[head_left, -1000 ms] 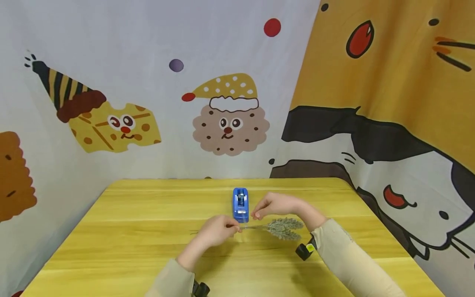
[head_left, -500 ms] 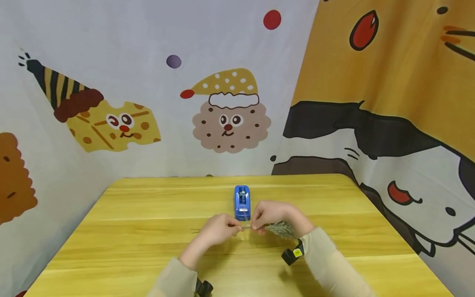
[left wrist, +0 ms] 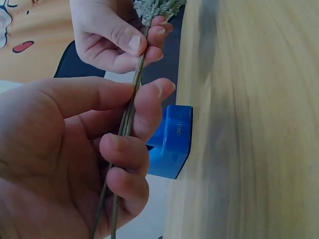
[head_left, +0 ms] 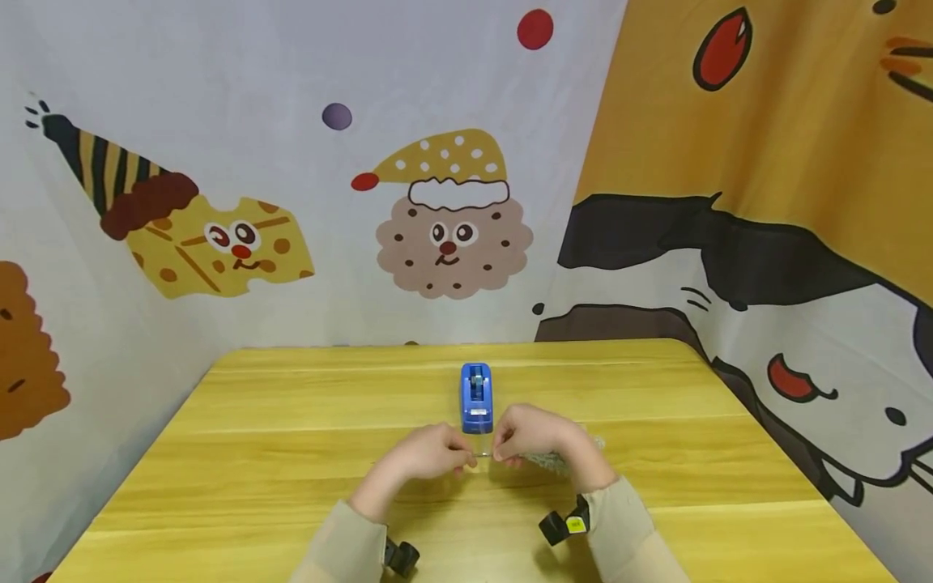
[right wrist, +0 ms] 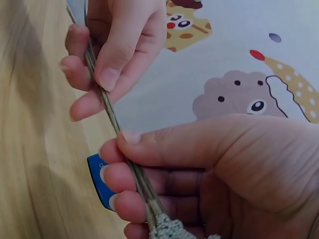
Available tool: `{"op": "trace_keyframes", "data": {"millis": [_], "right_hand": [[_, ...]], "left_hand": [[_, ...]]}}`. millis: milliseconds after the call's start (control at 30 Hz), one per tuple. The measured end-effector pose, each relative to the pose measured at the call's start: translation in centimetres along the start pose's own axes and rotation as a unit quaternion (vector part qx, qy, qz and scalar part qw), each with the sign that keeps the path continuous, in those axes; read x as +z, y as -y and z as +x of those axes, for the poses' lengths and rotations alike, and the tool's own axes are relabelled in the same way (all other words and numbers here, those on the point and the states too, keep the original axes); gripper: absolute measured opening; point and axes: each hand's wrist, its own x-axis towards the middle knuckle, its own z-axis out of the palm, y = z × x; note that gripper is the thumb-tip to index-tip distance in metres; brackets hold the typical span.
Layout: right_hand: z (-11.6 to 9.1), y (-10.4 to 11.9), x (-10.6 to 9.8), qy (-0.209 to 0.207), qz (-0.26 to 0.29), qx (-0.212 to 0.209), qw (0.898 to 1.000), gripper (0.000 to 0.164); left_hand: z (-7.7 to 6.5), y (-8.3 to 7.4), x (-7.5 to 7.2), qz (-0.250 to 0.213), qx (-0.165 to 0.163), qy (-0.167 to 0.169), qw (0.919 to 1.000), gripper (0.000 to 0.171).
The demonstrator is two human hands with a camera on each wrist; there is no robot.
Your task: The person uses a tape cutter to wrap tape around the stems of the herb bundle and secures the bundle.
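Note:
Both hands hold a small bunch of grey-green flower sprigs sideways in front of the blue tape dispenser (head_left: 476,395). My left hand (head_left: 432,455) pinches the thin stems (left wrist: 138,74) between thumb and fingers, their ends running down past its curled fingers in the left wrist view. Just to the right, my right hand (head_left: 534,437) pinches the same stems nearer the fuzzy flower heads (right wrist: 172,229). A short bare length of stem shows between the hands. A clear strip of tape (head_left: 483,442) runs from the dispenser's front towards that length. The right hand partly hides the flower heads in the head view.
The wooden table (head_left: 291,405) spreads around the hands, its back edge near a cartoon-printed curtain (head_left: 328,243). Black wrist cameras sit under the left sleeve (head_left: 342,542) and the right sleeve (head_left: 627,526).
My right hand has come down and left from above the sprigs and now pinches the stems beside the left hand, covering more of the flower heads. The left hand keeps its hold.

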Motion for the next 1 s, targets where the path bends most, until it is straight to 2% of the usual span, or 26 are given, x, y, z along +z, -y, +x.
{"op": "trace_keyframes", "data": {"millis": [333,567,1000], "right_hand": [[-0.2,0.7,0.4,-0.028,-0.041,0.004,0.999,0.018],[0.0,0.8,0.7,-0.033,-0.084,-0.001,0.996,0.019],[0.0,0.4,0.6,-0.039,-0.086,0.012,0.995,0.021]], "left_hand": [[0.0,0.2,-0.1,-0.003,0.015,-0.008,0.9998,0.016],[0.1,0.6,0.1,0.006,0.009,-0.021,0.9997,0.014],[0.4,1.1,0.5,-0.004,0.000,-0.033,0.9994,0.013]]}}
